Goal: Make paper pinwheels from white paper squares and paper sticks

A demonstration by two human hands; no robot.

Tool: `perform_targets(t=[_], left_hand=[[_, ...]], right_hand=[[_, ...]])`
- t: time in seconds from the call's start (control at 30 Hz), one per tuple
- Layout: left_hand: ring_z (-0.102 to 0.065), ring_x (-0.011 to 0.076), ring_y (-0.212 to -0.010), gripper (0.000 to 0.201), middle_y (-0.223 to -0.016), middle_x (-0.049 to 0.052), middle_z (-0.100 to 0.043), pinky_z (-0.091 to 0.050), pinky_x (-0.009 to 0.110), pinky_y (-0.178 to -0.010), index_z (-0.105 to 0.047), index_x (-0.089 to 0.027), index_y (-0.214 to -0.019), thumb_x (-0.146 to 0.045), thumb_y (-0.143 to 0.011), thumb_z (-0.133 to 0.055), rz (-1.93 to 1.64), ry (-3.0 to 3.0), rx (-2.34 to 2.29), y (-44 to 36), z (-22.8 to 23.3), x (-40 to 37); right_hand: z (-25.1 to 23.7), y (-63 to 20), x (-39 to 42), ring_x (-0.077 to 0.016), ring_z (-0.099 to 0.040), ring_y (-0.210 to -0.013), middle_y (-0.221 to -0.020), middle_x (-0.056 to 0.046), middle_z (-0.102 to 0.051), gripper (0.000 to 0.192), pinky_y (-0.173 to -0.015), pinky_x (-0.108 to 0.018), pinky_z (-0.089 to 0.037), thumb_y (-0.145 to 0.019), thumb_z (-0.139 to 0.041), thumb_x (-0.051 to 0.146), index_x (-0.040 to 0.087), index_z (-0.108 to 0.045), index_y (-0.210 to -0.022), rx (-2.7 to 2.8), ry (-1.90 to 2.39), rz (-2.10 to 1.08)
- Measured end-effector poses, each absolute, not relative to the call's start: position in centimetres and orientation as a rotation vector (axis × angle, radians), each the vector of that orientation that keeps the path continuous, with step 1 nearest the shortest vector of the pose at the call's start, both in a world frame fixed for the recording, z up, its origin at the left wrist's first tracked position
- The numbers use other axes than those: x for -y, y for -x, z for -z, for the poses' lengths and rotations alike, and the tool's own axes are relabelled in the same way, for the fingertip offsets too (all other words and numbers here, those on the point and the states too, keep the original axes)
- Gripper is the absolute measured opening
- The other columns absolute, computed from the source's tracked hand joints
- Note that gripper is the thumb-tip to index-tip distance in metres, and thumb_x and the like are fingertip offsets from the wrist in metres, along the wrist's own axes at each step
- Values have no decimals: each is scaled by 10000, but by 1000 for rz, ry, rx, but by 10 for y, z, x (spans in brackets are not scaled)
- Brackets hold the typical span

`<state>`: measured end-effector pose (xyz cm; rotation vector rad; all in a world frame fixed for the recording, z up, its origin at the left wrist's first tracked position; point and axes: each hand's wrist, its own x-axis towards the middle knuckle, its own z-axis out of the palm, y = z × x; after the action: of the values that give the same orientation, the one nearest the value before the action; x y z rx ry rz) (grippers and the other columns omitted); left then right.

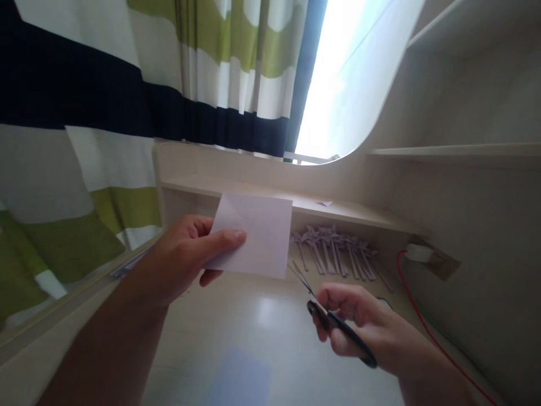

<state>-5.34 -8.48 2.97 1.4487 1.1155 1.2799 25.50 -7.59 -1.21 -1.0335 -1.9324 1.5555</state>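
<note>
My left hand (183, 256) holds a pale lilac sheet of paper (257, 234) up above the desk, thumb across its left edge. My right hand (359, 324) grips a pair of black-handled scissors (333, 321). Their thin blades (301, 277) point up and left, with the tips just under the paper's lower right corner. Whether the blades touch the paper I cannot tell.
A row of several small lilac paper pieces on sticks (338, 251) lies on the light wooden desk (262, 338) under a low shelf (338, 211). A red wire (416, 307) runs from a white plug (418, 252) at right. A striped curtain (105, 113) hangs at left.
</note>
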Motion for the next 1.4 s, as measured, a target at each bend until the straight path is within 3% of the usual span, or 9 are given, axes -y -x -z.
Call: perform_targets(t=[0.3,0.6,0.87,1.4], left_hand=[[-410,58,-331,412,-422,-16,-538,-278,141,-307,-685,-148,-554,-497,-735,-808,-1297,-1407,-1175,43,-27,85],[-383,44,-318,394,-405,-36,-513,-277,132,-310,-665,-150,-553,-446,-784,-784,-1305,-1404,-1106,41,-27,82],[-414,44,-335,376,-453,-28,-565,-291,130,-317,-687,-146,-597,-445,-803,-787,-1289,-1408,-1096,41,-25,83],[-398,46,-337,377,-434,-28,-527,-263,143,-319,-643,-134,-566,-405,-805,-752,-1272,-1395,-1141,38,-26,79]], right_hand=[[21,-247,76,-134,-525,-698,-763,-11,-679,260,-616,-242,-408,-709,-884,318,180,-680,-795,1938,1056,-1512],[24,-244,76,-127,-507,-660,-743,-22,-655,517,-578,-240,-371,-679,-896,608,164,-682,-835,1896,982,-1621],[27,-244,76,-99,-450,-617,-713,3,-608,504,-544,-229,-318,-705,-895,587,159,-664,-838,1849,938,-1676],[26,-241,78,-82,-426,-621,-698,19,-570,428,-545,-214,-290,-765,-891,492,143,-651,-831,1753,883,-1753]])
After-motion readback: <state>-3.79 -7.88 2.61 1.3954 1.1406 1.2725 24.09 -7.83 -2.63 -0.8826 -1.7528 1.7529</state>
